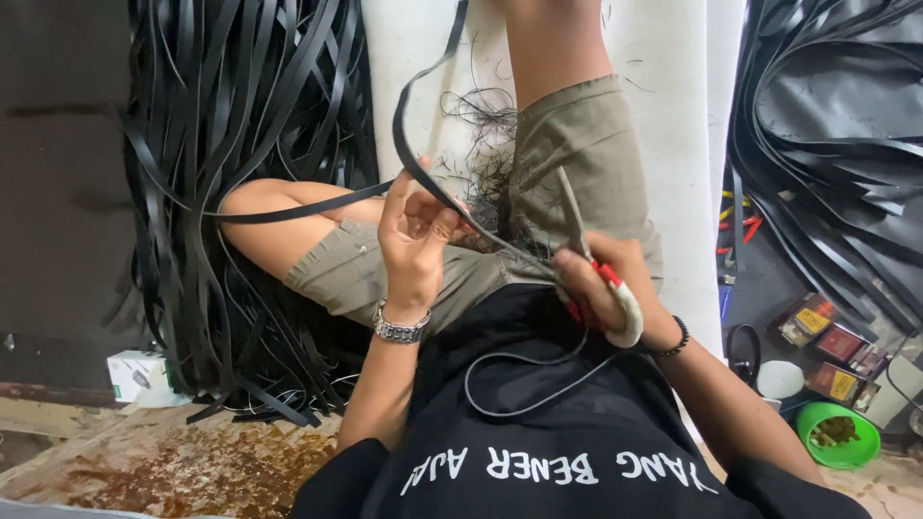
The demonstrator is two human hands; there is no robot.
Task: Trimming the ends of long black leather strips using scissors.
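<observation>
My raised left hand (415, 231) pinches a black strip (409, 144) (wrist bent inward). My right hand (606, 288) grips scissors (580, 231), blades closing on it.

Your left hand (415, 231) pinches the long black rubber strip (423, 183) above your lap; your right hand (601, 293), with the red-handled metal scissors (582, 240), is just beside it. A heap of black strips (240, 125) lies left, a round green plastic bowl (838, 434) right.
</observation>
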